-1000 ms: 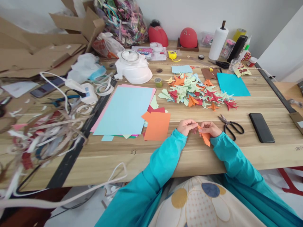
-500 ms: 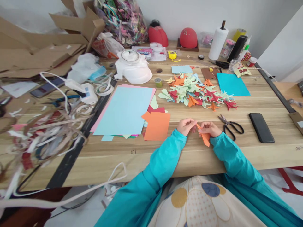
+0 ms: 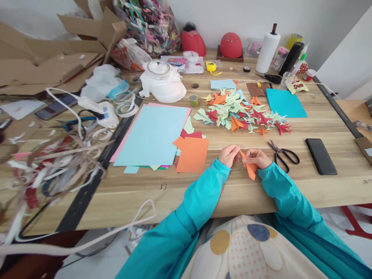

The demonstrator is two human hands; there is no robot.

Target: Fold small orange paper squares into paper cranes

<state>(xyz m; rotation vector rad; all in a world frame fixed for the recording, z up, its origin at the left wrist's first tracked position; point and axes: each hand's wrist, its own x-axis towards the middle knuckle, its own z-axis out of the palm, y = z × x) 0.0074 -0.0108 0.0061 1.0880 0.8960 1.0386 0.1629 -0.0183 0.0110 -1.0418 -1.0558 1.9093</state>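
A folded orange paper (image 3: 250, 171), narrow at its upper end and wider below, is held just above the table near its front edge. My right hand (image 3: 258, 158) pinches it from the right between thumb and fingers. The fingers of my left hand (image 3: 229, 155) are closed together at its narrow upper tip; the exact contact is partly hidden. Left of my hands lies an orange paper sheet (image 3: 193, 155). Beyond them spreads a heap of folded paper pieces (image 3: 232, 104) in green, orange, red and blue. Black-handled scissors (image 3: 282, 155) lie just right of my right hand.
A black phone (image 3: 321, 156) lies at the right. Large light-blue sheets (image 3: 151, 135) are stacked at the left. Behind the heap are a turquoise sheet (image 3: 286, 103) and a white paper roll (image 3: 267, 52). Tangled ribbons (image 3: 64, 166) and a power strip (image 3: 99, 110) crowd the far left.
My left hand has tilted slightly at the paper's upper tip. The lower end of the folded orange paper has shifted a little left. The view has moved slightly; other things lie as before.
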